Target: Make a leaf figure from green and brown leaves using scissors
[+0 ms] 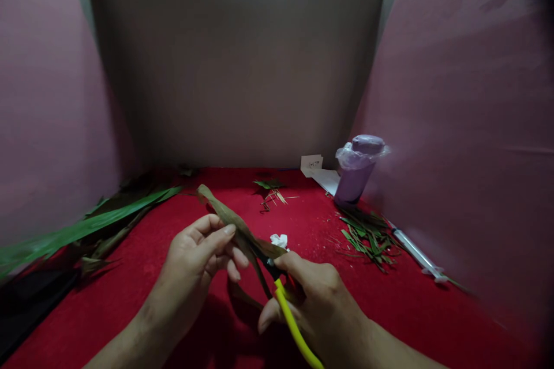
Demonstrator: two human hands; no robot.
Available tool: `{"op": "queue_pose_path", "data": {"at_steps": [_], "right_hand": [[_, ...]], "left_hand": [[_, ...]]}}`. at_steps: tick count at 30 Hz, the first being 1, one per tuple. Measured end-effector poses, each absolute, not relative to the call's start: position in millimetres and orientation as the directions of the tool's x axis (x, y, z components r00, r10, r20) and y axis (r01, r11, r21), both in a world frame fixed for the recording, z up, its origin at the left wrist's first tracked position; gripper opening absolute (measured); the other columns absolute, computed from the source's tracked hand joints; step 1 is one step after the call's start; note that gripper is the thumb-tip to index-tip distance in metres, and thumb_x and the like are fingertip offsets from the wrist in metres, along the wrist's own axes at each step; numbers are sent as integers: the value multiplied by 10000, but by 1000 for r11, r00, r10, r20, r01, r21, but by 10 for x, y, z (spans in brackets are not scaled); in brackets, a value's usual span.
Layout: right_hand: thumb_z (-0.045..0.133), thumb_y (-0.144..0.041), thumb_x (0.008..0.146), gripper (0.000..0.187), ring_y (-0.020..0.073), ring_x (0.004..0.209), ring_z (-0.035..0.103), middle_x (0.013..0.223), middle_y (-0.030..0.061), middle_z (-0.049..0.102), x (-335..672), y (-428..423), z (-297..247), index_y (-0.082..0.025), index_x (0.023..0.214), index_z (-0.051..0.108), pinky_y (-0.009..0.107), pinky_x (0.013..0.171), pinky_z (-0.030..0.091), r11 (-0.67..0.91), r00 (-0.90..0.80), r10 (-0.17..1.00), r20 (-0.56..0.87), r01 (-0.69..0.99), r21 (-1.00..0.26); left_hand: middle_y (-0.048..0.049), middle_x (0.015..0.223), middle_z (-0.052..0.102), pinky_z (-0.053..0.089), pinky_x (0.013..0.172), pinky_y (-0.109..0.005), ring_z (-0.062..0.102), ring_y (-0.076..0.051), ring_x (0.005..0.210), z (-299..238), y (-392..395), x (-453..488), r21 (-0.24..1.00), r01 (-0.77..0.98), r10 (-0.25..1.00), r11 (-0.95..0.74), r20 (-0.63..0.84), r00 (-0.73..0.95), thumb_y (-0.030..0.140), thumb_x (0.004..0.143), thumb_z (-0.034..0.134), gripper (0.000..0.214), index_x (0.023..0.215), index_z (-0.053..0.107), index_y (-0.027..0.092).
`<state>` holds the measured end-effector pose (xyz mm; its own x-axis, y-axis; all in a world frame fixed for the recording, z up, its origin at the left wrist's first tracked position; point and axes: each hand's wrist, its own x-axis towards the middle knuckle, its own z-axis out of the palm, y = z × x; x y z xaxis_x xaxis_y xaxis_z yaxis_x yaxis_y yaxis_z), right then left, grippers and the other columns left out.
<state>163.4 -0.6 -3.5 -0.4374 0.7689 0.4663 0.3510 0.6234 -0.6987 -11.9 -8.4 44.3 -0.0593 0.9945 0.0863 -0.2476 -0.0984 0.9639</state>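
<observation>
My left hand (199, 256) pinches a long brownish-green dried leaf (229, 216) between thumb and fingers, above the red cloth. In my right hand (322, 294) is a pair of scissors with yellow handles (293, 323) and a dark pivot. Their blades lie along the leaf, partly covered by it, so I cannot tell how far apart they are. One strip of the leaf hangs down between my hands, and another part reaches to my right fingertips. Behind the right hand lies a crumpled white tissue (279, 240).
Long green leaves (93, 228) lie at the left by a black object (38, 300). Thin sticks (281, 196) and a small leaf (269, 183) lie further back. At the right stand a purple bin (352, 184), a pile of leaf cuttings (372, 239) and a clear syringe-like tube (415, 251).
</observation>
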Motion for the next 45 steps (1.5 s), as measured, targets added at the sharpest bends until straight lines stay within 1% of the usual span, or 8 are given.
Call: {"op": "queue_pose_path", "data": {"at_steps": [4,7,14,20,27,33,39,45], "right_hand": [[784,-398,591,390,93,457,467,596,-20,621,1630,-32,14,-169,803,550,195,446,385,648,-430,754,497,357,-673],[840,-382,471,477,74,447,355,575,-54,544,1623,-68,108,-171,801,567,188,418,342,623,-449,770,452,377,-685],[823,-494,419,526,72,454,272,550,-67,445,1621,-83,185,-175,746,563,195,397,280,613,-424,788,446,473,-633],[725,-627,499,536,83,452,289,545,-56,450,1625,-88,154,-189,769,573,205,400,257,640,-409,768,492,512,-573],[730,-600,532,503,85,457,293,542,-54,466,1639,-69,104,-186,757,555,204,407,265,665,-408,747,525,471,-579],[733,-566,567,484,88,447,364,536,-37,504,1622,-42,76,-162,765,554,199,389,284,692,-380,721,580,440,-572],[772,-475,579,454,82,399,415,487,-58,527,1629,-22,48,-156,830,568,199,398,320,723,-384,689,615,420,-549],[629,-538,725,401,95,424,494,529,-21,592,1636,-6,4,-159,835,556,189,420,372,710,-402,704,585,381,-592]], "left_hand": [[-33,530,641,436,438,-199,549,-108,433,462,-90,-127,971,-222,995,-89,75,-73,233,773,577,103,718,558,148],[-32,528,638,445,460,-208,560,-115,454,474,-99,-119,969,-229,994,-96,82,-71,233,768,580,94,737,561,146],[-14,607,619,465,445,-222,580,-130,507,461,-95,-100,962,-251,994,-109,99,-52,214,742,610,77,756,593,140],[-20,589,614,466,435,-220,583,-135,504,443,-103,-84,969,-233,997,-82,80,-19,222,740,618,85,727,596,141],[-16,598,613,475,438,-225,592,-138,513,422,-104,-83,969,-231,996,-83,89,15,213,752,605,69,746,606,144],[-17,603,608,476,444,-227,588,-135,516,457,-109,-74,969,-234,997,-72,78,16,221,753,607,79,731,597,146],[-11,582,607,477,436,-223,592,-133,501,447,-122,-76,968,-240,997,-80,83,6,214,749,611,80,717,586,144],[-2,601,611,478,433,-220,601,-134,513,421,-114,-92,965,-249,996,-85,89,5,200,747,617,67,734,582,145]]}}
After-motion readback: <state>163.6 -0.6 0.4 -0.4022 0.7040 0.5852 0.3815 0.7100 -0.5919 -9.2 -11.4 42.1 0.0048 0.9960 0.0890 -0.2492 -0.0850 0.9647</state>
